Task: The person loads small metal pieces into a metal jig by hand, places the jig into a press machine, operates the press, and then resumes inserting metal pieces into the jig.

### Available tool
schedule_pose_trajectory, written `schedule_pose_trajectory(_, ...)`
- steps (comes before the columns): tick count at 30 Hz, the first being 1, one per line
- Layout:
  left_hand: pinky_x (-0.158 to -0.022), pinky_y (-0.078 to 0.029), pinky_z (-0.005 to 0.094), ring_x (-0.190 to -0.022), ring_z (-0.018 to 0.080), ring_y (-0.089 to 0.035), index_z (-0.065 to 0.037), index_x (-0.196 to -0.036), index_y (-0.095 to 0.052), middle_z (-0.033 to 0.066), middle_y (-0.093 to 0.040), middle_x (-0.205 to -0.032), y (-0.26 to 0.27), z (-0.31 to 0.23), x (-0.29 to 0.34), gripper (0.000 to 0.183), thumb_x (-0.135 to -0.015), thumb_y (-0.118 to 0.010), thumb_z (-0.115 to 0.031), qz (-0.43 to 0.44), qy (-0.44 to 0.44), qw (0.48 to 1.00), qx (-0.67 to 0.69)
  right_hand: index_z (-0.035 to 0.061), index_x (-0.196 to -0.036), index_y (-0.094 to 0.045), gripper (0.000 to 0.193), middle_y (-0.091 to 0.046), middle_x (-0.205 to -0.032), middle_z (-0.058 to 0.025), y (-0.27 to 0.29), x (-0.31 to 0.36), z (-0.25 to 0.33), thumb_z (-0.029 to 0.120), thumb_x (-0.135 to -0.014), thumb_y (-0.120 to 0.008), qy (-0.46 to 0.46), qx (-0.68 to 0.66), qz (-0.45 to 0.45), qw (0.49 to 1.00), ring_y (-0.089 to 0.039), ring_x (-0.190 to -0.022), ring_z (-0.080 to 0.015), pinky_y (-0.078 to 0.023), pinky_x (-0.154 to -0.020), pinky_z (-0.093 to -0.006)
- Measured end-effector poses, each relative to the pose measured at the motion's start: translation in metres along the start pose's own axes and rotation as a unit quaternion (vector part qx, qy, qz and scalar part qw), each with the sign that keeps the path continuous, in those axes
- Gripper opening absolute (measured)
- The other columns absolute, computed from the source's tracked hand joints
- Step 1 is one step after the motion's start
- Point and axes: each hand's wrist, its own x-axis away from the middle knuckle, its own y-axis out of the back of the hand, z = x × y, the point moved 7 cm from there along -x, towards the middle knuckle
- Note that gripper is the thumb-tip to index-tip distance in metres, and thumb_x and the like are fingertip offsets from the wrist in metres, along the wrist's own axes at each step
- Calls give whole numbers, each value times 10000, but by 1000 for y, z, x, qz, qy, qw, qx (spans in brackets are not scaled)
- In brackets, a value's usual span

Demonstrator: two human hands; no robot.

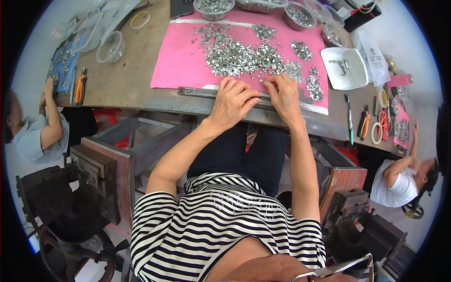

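On a pink mat [181, 56] lies a broad pile of small shiny metal pieces [244, 58], with smaller heaps around it. Along the near edge of the bench runs a long narrow metal bar [197, 92]. My left hand [233, 101] rests over the bar's middle, its thumb and forefinger closed at a dark stretch of it. Close by on the right, my right hand [284, 96] has its thumb and forefinger pinched together just above the bar, beside the pile. Whatever sits between the fingertips of either hand is too small or covered to make out.
Plastic tubs [299, 16] of metal pieces line the far side. At right are a white tray [345, 68], a toothbrush [349, 117] and orange-handled pliers [363, 123]; another pair of pliers [81, 87] lies left. Co-workers sit on both sides, near dark machines [96, 183].
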Motion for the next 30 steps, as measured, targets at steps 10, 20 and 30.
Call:
schedule_pose_trajectory(10,-952,-397,423,-882,238,-567,-125,-939,-750,17,-618,-890,-2,-3,-1,145,-833,-781,-219,-7,14,1000,-6,56,-933,-714,90,-640,-841,-78,6,10,-18,127,-881,-737,-54,-39,49,997,-623,-778,-268,-418,-793,-392)
schedule_pose_trajectory(20,-1021,-321,514,-882,227,-568,-158,-974,-744,4,-610,-865,-3,-2,-6,123,-874,-758,-229,-12,38,999,-29,48,-927,-712,93,-645,-854,-89,5,12,-15,111,-866,-743,-64,-37,45,996,-629,-811,-285,-421,-793,-412)
schedule_pose_trajectory(30,-1017,-315,514,-922,203,-584,-168,-936,-736,-3,-605,-836,-24,20,-47,74,-868,-747,-194,88,-29,988,-122,50,-918,-708,87,-642,-853,-84,2,10,-15,100,-855,-741,-57,-9,17,998,-627,-815,-284,-413,-773,-408)
